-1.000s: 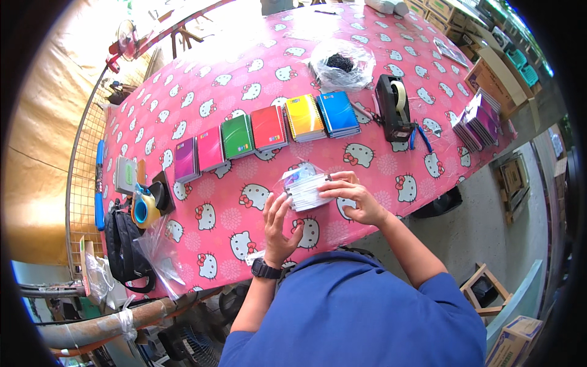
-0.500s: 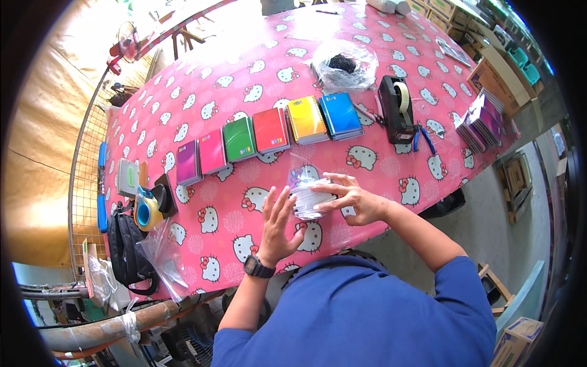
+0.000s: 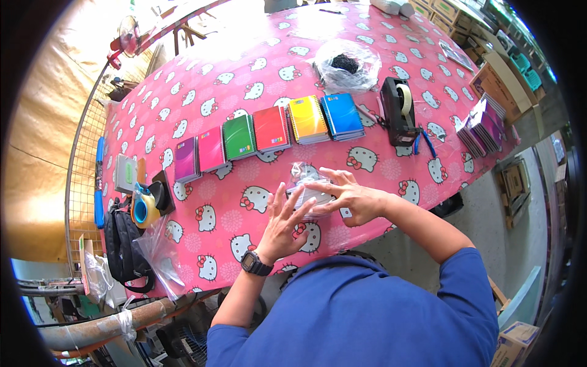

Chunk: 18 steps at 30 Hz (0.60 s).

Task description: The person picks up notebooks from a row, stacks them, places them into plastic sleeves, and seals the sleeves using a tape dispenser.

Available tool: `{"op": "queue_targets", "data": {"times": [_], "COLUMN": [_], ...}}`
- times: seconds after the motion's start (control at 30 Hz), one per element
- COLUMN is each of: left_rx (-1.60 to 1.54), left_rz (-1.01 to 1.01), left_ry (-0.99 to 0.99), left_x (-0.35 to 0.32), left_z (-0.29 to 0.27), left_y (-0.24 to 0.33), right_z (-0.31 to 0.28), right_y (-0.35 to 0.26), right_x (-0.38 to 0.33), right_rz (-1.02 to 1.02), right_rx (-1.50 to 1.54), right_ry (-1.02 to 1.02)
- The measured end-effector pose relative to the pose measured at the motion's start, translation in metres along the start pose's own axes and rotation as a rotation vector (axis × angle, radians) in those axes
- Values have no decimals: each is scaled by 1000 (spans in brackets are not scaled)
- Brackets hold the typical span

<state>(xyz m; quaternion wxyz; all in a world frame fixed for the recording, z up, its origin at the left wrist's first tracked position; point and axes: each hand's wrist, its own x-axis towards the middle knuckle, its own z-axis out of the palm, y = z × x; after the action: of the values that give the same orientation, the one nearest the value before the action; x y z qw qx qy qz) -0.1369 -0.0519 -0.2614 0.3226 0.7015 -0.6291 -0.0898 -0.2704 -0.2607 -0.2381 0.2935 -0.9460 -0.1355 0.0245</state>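
In front of me on the table lies a clear plastic bag around a stack of thin white pieces, whose exact kind I cannot make out. My right hand rests its outstretched fingers on the bag's right side and top. On the left side, my left hand has its fingers spread, the tips at the edge of the stack. Part of the bag is covered by both hands. Beyond them stand spiral notebooks in a row: purple, pink, green, red, yellow and blue.
Right of the row are a black tape dispenser, blue-handled pliers and stacked purple notebooks. A plastic bag with black contents lies behind. At left are tape rolls and a black bag on the pink tablecloth.
My left hand has shifted slightly right, its fingers now closer to my right hand over the stack. The bag's upper end has folded down toward the stack.
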Motion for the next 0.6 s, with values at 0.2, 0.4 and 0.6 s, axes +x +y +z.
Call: {"op": "queue_targets", "data": {"times": [0.2,0.4,0.6], "left_rx": [-34,46,214], "left_rz": [-50,-26,-55], "left_ry": [1,-69,-100], "left_x": [-11,1,10], "left_z": [-1,-5,-3], "left_y": [-9,-10,1], "right_z": [-8,-4,17], "right_y": [-4,17,52], "right_x": [0,15,32], "right_rz": [3,-80,342], "right_rx": [-71,159,940], "right_ry": [-67,-79,287]}}
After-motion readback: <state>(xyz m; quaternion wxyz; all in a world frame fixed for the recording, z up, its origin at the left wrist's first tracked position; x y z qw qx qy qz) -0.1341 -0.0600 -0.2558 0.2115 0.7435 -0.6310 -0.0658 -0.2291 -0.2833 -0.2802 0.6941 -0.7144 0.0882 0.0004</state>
